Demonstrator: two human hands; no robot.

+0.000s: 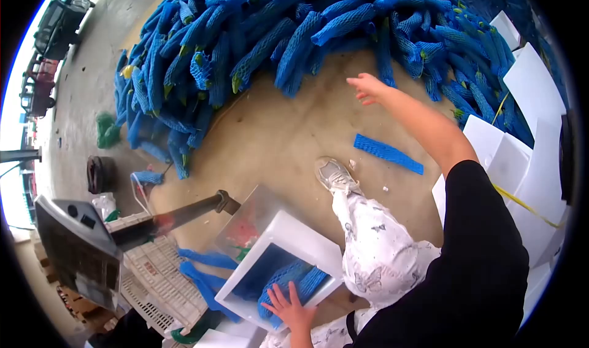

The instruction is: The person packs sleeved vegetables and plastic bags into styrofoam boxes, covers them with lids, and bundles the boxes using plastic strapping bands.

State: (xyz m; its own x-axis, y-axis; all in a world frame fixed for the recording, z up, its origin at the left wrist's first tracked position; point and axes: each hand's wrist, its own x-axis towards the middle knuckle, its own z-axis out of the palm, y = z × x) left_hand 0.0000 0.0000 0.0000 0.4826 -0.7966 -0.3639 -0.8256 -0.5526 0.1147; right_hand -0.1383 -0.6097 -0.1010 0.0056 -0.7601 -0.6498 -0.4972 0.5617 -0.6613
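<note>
My left hand [290, 308] lies with spread fingers on blue net-wrapped produce [287, 280] inside a white foam box [331, 257], at its near edge. The box sits by a scale with a dark metal post. My right hand [368, 89] reaches forward over the floor, holding nothing, its fingers apart. Beyond it rises a large pile of long green items in blue foam nets [294, 47]. A single flat blue net sleeve [388, 153] lies on the floor below my right forearm.
The scale's display head [80, 243] and post [178, 219] stand at the left, beside a pale plastic crate [165, 280]. White foam boxes [491, 151] with yellow straps are stacked at the right. A dark bucket [100, 174] and a green net bag [108, 131] are at the far left.
</note>
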